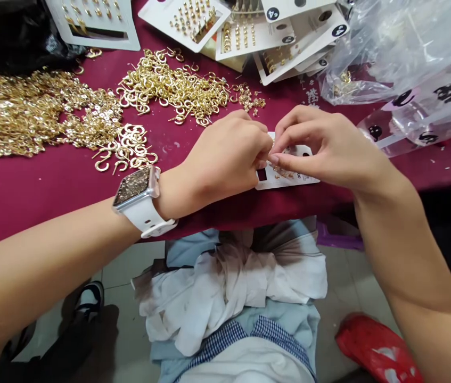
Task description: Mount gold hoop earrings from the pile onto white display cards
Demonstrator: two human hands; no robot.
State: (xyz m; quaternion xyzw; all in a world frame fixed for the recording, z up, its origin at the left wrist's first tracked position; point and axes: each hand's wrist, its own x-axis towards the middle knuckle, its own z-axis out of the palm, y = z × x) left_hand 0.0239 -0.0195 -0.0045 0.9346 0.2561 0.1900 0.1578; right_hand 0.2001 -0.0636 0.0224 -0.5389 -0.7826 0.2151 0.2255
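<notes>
A small white earring card with gold earrings on it lies at the table's front edge, partly covered by my hands. My left hand is closed over the card's left side, its fingers curled under. My right hand pinches with thumb and index finger against the left fingertips, above the card. Whatever sits in either set of fingers is too small or hidden to make out. Beyond my left hand lies a heap of gold hoop earrings, with tiny gold studs beside it. A smaller group of open hoops lies nearer my watch.
A large pile of small gold pieces covers the left of the maroon tablecloth. Filled earring cards are stacked at the back. Clear plastic bags lie at right, and a black bag at back left.
</notes>
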